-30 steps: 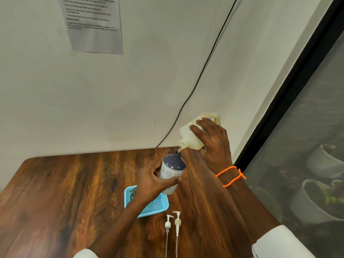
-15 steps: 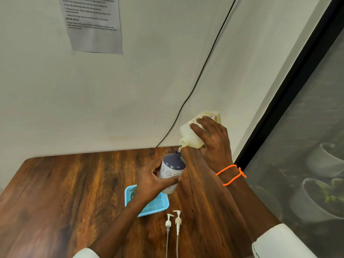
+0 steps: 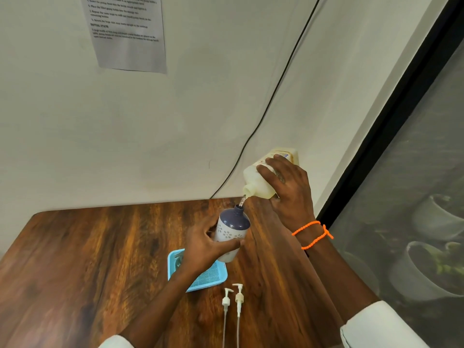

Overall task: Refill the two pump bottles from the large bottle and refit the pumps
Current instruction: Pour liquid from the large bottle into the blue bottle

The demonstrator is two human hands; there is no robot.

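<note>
From the head camera, one large bottle (image 3: 266, 175) is showing, tipped over with its open neck pointing down and to the left, and the right hand (image 3: 288, 189) is wrapping its fingers over the pale body from above. A thin stream of liquid (image 3: 242, 200) is running from that neck into the mouth of one pump bottle (image 3: 232, 231), the only one I can count here, which has a dark blue top and a white, flower-patterned body. The left hand (image 3: 204, 249) is gripping it, thumb across the front and fingers curled behind, holding it tilted, lifted above a blue tray (image 3: 213, 276). How full it is I cannot tell, since its wall is opaque. The tray is lying directly under the left hand and wrist; something small is sitting in its left corner, too hidden to name. Two pumps (image 3: 233, 297) are lying side by side on the wooden table (image 3: 88, 259), just nearer to the person than the tray, between the two forearms, their long tubes trailing toward the bottom edge. One orange bracelet (image 3: 313, 234) is circling the right wrist.
</note>
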